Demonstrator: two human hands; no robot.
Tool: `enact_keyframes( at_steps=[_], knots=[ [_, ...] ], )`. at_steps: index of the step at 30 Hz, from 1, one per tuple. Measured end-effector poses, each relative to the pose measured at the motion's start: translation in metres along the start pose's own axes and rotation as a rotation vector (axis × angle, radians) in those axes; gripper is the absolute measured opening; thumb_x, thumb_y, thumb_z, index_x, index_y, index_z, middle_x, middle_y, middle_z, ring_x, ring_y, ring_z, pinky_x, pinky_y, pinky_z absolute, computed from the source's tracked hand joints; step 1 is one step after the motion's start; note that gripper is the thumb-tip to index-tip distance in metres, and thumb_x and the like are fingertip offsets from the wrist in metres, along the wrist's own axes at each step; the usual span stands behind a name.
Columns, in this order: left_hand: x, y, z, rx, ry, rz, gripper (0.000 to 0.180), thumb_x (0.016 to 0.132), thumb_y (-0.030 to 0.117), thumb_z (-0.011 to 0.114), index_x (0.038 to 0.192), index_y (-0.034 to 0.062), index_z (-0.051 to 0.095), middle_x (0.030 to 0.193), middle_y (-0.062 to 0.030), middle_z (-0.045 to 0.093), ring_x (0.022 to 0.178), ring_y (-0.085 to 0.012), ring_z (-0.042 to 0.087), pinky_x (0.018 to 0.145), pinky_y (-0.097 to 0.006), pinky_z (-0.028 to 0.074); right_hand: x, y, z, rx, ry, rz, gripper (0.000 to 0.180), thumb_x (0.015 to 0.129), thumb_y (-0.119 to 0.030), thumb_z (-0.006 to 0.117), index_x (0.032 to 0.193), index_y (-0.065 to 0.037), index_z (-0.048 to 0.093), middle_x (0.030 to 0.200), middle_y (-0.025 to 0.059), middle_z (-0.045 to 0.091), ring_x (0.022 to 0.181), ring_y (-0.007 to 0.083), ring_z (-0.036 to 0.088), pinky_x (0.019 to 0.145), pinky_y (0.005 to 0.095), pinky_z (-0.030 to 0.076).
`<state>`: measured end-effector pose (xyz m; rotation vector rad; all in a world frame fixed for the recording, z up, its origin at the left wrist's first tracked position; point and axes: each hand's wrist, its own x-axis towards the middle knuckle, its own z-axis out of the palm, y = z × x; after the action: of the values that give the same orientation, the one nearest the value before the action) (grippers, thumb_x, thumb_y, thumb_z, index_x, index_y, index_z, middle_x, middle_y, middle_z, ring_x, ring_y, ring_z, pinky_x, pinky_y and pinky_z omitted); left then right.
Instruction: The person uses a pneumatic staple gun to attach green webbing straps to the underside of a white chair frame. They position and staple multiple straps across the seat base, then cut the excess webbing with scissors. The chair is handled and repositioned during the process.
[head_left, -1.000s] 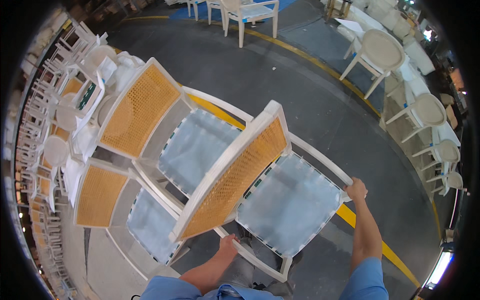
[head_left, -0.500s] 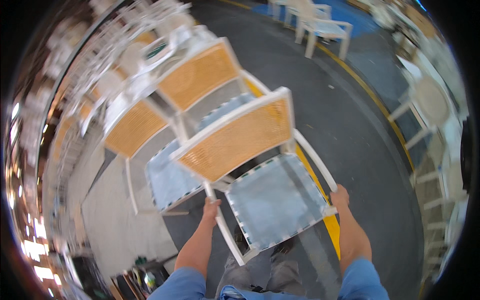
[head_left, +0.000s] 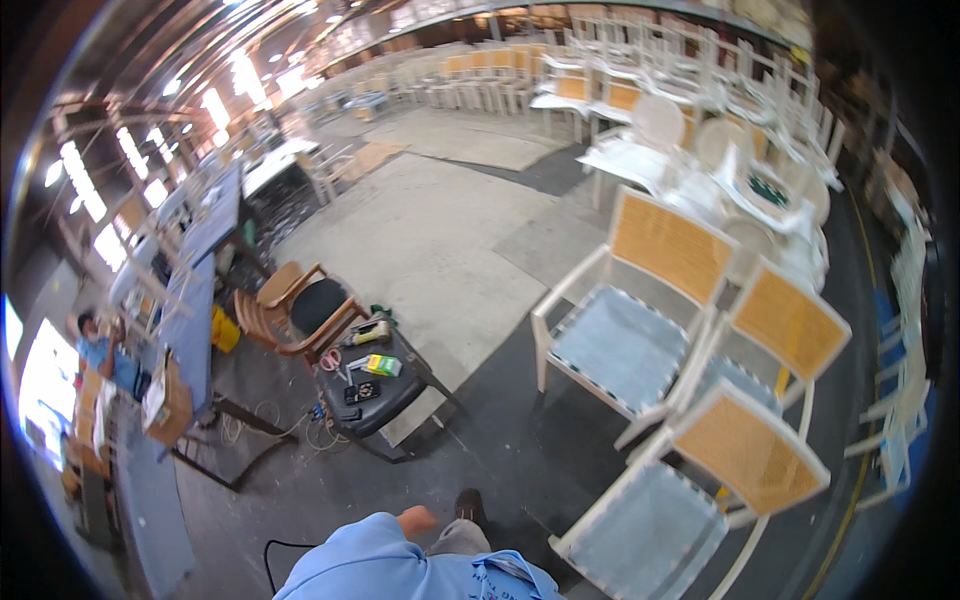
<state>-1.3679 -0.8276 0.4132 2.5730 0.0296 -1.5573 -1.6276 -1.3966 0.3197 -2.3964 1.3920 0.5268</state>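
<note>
My left hand (head_left: 417,520) hangs low beside my leg, partly hidden by my blue sleeve. It touches no chair, and its fingers are too small and blurred to read. My right hand is out of the picture. To my right stands the nearest white chair (head_left: 640,530), with a woven cane back and a pale blue seat. Behind it, two more white cane-back chairs, one in front (head_left: 622,345) and one farther right (head_left: 790,322), stand close together. Ahead to the left, a dark-cushioned stool (head_left: 385,410) bears scissors (head_left: 331,360), a green-and-yellow box (head_left: 383,366) and small dark items.
A brown wooden armchair (head_left: 318,305) stands behind the stool. Cables (head_left: 262,425) lie on the floor near a long blue-topped table (head_left: 205,300). At far left, another person (head_left: 122,365) sits by a cardboard box (head_left: 168,405). Stacked white chairs (head_left: 700,80) fill the back right.
Both hands were on the arms of the nearest chair; the left has let go, and the right has left view. My view has swung left, so the chairs now appear at right.
</note>
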Motion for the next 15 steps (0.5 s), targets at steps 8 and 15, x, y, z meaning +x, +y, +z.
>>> enact_keyframes(
  at_steps=[8, 15],
  knots=[
    [0.029, -0.161, -0.103, -0.219, 0.069, 0.067, 0.034, 0.096, 0.029, 0.064, 0.11, 0.0017, 0.079, 0.104, -0.019, 0.078, 0.089, -0.0346, 0.076, 0.079, -0.047, 0.061, 0.018, -0.317, -0.029, 0.376, -0.167, -0.344, 0.086, 0.094, -0.034, 0.078, 0.163, -0.003, 0.038, 0.111, 0.0137, 0.056, 0.098, 0.0297, 0.051, 0.085, 0.0412, 0.042],
    [0.091, -0.178, -0.267, -1.074, 0.284, -0.082, 0.044, 0.1, 0.032, 0.066, 0.132, 0.0029, 0.075, 0.098, -0.0118, 0.075, 0.076, -0.0251, 0.069, 0.065, -0.043, 0.058, 0.008, -0.445, 0.001, 0.492, -0.442, -0.287, 0.095, 0.095, -0.031, 0.081, 0.165, 0.005, 0.029, 0.08, 0.0096, 0.06, 0.069, 0.0223, 0.053, 0.061, 0.0381, 0.044]
  ],
)
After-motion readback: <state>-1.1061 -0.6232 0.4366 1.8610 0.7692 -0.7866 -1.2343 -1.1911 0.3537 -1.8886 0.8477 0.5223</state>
